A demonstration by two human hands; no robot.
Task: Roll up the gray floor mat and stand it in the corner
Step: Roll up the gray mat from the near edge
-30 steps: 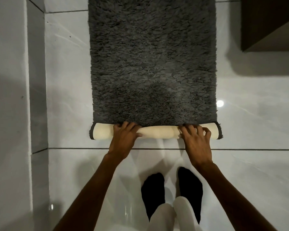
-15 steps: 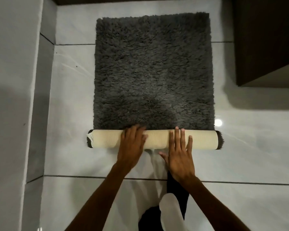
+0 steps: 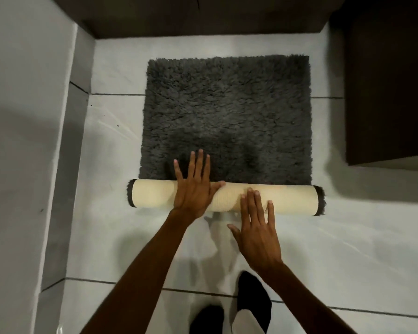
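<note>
Currently, mat: gray floor mat (image 3: pixel 227 116) flat on tiled floor (image 3: pixel 348 237), near edge rolled into cream roll (image 3: pixel 155 197)
Left hand (image 3: pixel 194 189): fingers spread flat atop roll
Right hand (image 3: pixel 258 232): fingers straight, tips touching roll

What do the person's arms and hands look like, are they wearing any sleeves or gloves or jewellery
Both forearms are bare to the frame edge: no sleeves in view. The left hand and right hand wear no gloves, and no rings, watch or bracelets show. Lower down, light trousers and black socks are visible.
</note>
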